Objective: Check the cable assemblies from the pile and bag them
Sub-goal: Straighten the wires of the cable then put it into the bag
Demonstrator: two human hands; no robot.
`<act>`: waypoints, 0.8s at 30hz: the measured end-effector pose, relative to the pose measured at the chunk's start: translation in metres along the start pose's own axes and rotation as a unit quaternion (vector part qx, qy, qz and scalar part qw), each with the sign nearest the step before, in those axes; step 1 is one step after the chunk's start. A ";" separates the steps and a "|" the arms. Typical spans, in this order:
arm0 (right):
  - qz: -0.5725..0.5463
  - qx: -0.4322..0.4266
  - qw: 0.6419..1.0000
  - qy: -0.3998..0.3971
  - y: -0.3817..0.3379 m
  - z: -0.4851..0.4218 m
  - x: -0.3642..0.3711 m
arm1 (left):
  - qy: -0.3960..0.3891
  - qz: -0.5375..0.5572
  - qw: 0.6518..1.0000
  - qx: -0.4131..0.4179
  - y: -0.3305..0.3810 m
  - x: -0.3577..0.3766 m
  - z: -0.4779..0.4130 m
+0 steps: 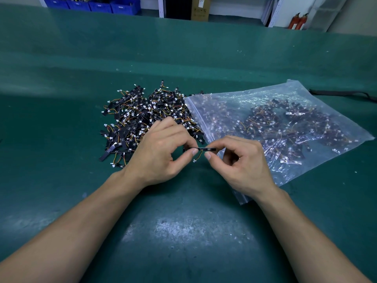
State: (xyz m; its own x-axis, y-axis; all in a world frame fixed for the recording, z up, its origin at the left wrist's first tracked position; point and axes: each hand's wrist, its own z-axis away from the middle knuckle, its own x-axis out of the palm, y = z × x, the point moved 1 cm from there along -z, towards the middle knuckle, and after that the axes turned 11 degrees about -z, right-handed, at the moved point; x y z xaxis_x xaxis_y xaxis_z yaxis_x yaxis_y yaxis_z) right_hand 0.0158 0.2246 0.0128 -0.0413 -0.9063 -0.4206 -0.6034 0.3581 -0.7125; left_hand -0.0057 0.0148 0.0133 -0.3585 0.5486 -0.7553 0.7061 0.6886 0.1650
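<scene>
A pile of cable assemblies (142, 117), black strips with thin orange and yellow wires and white connectors, lies on the green table mat (183, 231). To its right lies a clear zip bag (285, 123) with several assemblies inside, its mouth toward the pile. Between them, just above the mat, one cable assembly (204, 149) is held level by both hands. My left hand (161, 152) pinches its left end and my right hand (242, 160) pinches its right end. Its wire and white connector hang down between my fingertips.
A black strap (342, 92) lies on the mat at the far right. Beyond the table's far edge stand blue bins (91, 5), a cardboard box (201, 8), white shelf legs and red fire extinguishers (298, 21).
</scene>
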 end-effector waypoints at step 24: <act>0.019 -0.003 1.000 -0.007 0.002 -0.002 0.001 | -0.007 0.000 1.000 -0.002 -0.001 -0.001 0.000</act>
State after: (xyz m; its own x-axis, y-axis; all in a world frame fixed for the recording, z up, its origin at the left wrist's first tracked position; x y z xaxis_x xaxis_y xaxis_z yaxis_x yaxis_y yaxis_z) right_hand 0.0130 0.2241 0.0117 -0.0523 -0.8887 -0.4556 -0.6071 0.3905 -0.6921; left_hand -0.0061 0.0138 0.0140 -0.3506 0.5417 -0.7640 0.7031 0.6911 0.1673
